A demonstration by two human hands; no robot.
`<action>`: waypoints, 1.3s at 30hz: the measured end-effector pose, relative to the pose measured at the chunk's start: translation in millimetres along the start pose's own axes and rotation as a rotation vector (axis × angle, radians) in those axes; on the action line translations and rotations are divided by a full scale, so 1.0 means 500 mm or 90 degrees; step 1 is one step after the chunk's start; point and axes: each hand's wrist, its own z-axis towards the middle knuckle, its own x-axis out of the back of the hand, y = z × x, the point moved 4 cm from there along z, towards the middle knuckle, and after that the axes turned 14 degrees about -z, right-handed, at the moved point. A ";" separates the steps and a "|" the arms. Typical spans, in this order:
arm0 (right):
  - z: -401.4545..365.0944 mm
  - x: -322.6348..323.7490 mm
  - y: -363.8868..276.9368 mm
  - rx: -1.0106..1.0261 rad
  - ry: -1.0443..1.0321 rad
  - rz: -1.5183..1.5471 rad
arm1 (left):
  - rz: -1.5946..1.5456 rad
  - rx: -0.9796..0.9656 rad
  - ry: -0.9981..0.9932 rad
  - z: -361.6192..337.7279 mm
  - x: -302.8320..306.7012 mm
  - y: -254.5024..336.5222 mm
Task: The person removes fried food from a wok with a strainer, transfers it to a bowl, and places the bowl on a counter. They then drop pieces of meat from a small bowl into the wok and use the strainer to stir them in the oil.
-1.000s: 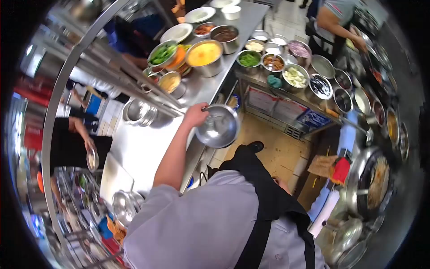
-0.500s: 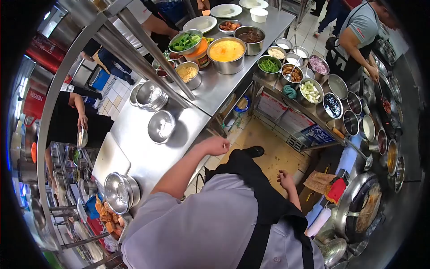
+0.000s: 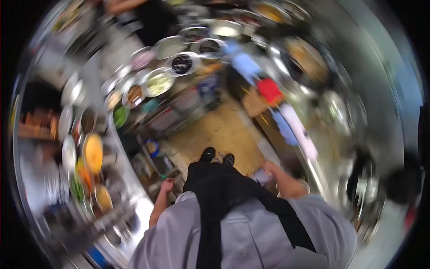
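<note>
My left hand (image 3: 167, 184) hangs low at my left side, near the edge of the steel counter (image 3: 145, 210), its fingers curled but blurred. On the other side, my right hand (image 3: 270, 169) is beside my black apron (image 3: 228, 184), near the stove side. A pale purplish shape (image 3: 261, 177) shows next to it; whether the hand touches it cannot be made out. Both hands are low, apart from each other, and smeared by motion.
Beyond the brown floor mat (image 3: 215, 134) stand bowls of ingredients, including cut pale vegetables (image 3: 159, 84). A red cloth (image 3: 269, 91) hangs at the stove edge, below a large wok (image 3: 307, 60). A person's arm (image 3: 123, 5) shows at the top left.
My view has swung right toward the stove, blurring the scene. The counter now lies at the left. My left hand has dropped from above the counter edge to my side.
</note>
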 end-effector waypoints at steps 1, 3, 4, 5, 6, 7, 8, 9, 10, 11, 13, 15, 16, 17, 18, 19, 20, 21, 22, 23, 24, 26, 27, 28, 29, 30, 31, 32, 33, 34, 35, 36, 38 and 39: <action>-0.021 -0.011 -0.006 -0.171 -0.006 0.173 | -0.077 -0.004 -0.015 0.092 0.002 -0.046; -0.057 -0.013 -0.033 -0.376 0.012 0.363 | 0.744 -0.547 -0.180 0.156 -0.037 0.075; -0.081 -0.019 -0.055 -0.473 0.086 0.440 | 0.578 -0.290 -0.252 0.223 -0.029 0.069; -0.098 -0.020 -0.080 -0.567 0.160 0.513 | 0.418 -0.050 -0.237 0.182 -0.039 0.191; -0.134 0.022 -0.138 -0.690 0.160 0.981 | 0.555 -0.071 -0.255 0.065 -0.080 0.386; -0.139 0.037 -0.178 -0.714 0.179 1.002 | 0.618 -0.237 -0.283 0.211 -0.095 0.334; -0.142 0.045 -0.228 -0.750 0.219 1.068 | 0.688 -0.226 -0.344 0.223 -0.124 0.400; -0.139 0.042 -0.285 -0.788 0.259 1.137 | 0.761 -0.211 -0.405 0.210 -0.172 0.498; -0.127 0.028 -0.345 -0.781 0.248 1.144 | 0.884 -0.289 -0.466 0.257 -0.227 0.543; -0.110 0.011 -0.402 -0.774 0.239 1.147 | 1.001 -0.372 -0.526 0.300 -0.284 0.583; -0.097 0.003 -0.538 -0.828 0.254 1.036 | 0.813 -0.461 -0.377 0.337 -0.392 0.695; -0.071 -0.022 -0.685 -0.833 0.188 0.916 | 0.508 -0.446 -0.354 0.214 -0.505 0.874; -0.084 0.020 -0.731 -0.840 0.070 0.910 | 0.267 -0.528 -0.353 0.508 -0.608 0.825; -0.057 -0.009 -0.802 -0.690 0.087 0.803 | 0.118 -0.342 -0.330 0.372 -0.637 0.911; -0.059 0.006 -0.850 -0.654 0.069 0.768 | 0.003 -0.280 -0.388 0.349 -0.684 0.955; -0.061 0.024 -0.890 -0.610 0.051 0.732 | -0.113 -0.211 -0.434 0.335 -0.722 0.984; -0.059 0.019 -0.929 -0.617 0.047 0.742 | -0.069 -0.169 -0.442 0.270 -0.746 1.015; -0.057 0.002 -0.967 -0.669 0.057 0.837 | -0.025 -0.132 -0.443 0.214 -0.754 1.024; -0.050 -0.011 -0.992 -0.716 0.070 0.934 | -0.016 -0.132 -0.440 0.232 -0.765 0.995; -0.035 -0.037 -1.017 -0.796 0.022 1.135 | 0.023 -0.289 -0.488 0.251 -0.785 0.972; -0.045 0.007 -0.981 -0.796 -0.053 1.196 | 0.065 -0.448 -0.534 0.250 -0.785 0.962; -0.029 0.052 -0.909 -0.664 -0.118 0.927 | 0.178 -0.545 -0.420 0.180 -0.691 0.914; 0.023 0.018 -0.886 -0.531 -0.099 0.604 | 0.355 -0.533 -0.332 0.189 -0.641 0.891; 0.051 -0.007 -0.851 -0.580 0.000 0.571 | 0.525 -0.513 -0.234 0.206 -0.590 0.865; 0.071 -0.007 -0.821 -0.624 0.100 0.538 | 0.569 -0.545 -0.252 0.250 -0.547 0.828; 0.074 0.013 -0.777 -0.729 0.175 0.771 | 0.656 -0.567 -0.219 0.237 -0.494 0.808; 0.065 0.058 -0.710 -0.818 0.255 1.009 | 0.740 -0.589 -0.180 0.222 -0.447 0.796; 0.091 0.064 -0.663 -0.814 0.308 0.862 | 0.779 -0.569 -0.137 0.277 -0.408 0.756; 0.111 0.081 -0.625 -0.809 0.354 0.717 | 0.818 -0.546 -0.096 0.330 -0.385 0.724; 0.105 0.126 -0.587 -0.800 0.361 0.883 | 0.818 -0.552 -0.085 0.305 -0.359 0.733; 0.089 0.180 -0.559 -0.781 0.361 1.050 | 0.643 -0.548 -0.191 0.267 -0.336 0.733; 0.116 0.168 -0.538 -0.761 0.404 0.963 | 0.465 -0.536 -0.292 0.226 -0.322 0.735; 0.151 0.164 -0.524 -0.735 0.446 0.880 | 0.363 -0.468 -0.323 0.210 -0.317 0.734; 0.154 0.171 -0.517 -0.727 0.443 0.874 | 0.259 -0.394 -0.354 0.204 -0.315 0.731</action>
